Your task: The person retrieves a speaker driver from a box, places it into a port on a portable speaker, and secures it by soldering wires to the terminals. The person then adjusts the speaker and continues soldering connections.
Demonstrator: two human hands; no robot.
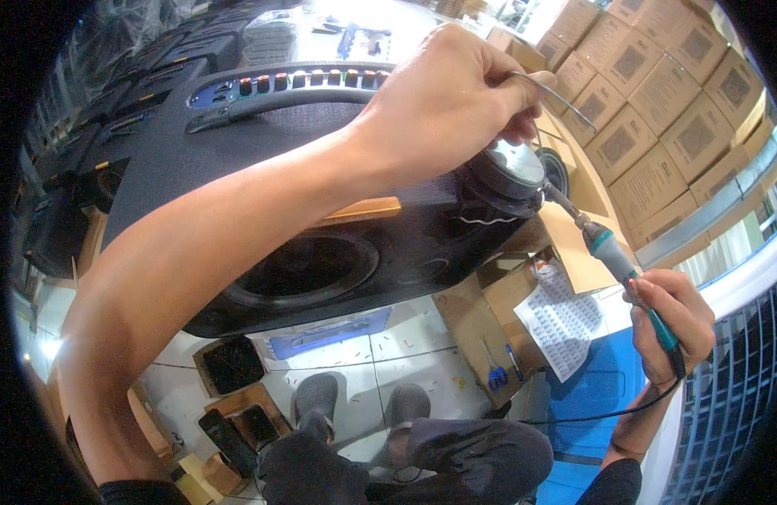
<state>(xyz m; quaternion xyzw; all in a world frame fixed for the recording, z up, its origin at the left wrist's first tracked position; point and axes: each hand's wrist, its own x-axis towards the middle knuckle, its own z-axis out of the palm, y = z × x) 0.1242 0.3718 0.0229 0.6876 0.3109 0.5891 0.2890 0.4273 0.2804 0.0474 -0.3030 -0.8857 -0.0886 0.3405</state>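
My left hand [464, 97] reaches across a large black speaker box [174, 189] and pinches a thin grey solder wire [574, 108]. One end of the wire sticks out to the right; another part runs down toward a small round speaker driver [518, 165] with a silvery back. This driver rests at the right end of the box, a thin pale wire curling below it. On the right, my right hand [670, 324] grips the teal handle of a soldering iron [609, 251]. Its tip points up-left, at or close to the driver's edge; exact contact cannot be made out.
Stacked brown cartons [649, 109] fill the back right. Blue scissors [496, 374] and a blue pen [514, 362] lie on cardboard near a printed sheet [559, 324]. A blue box [595, 387] stands below the iron's black cord [607, 416]. More black speaker boxes [85, 139] line the left.
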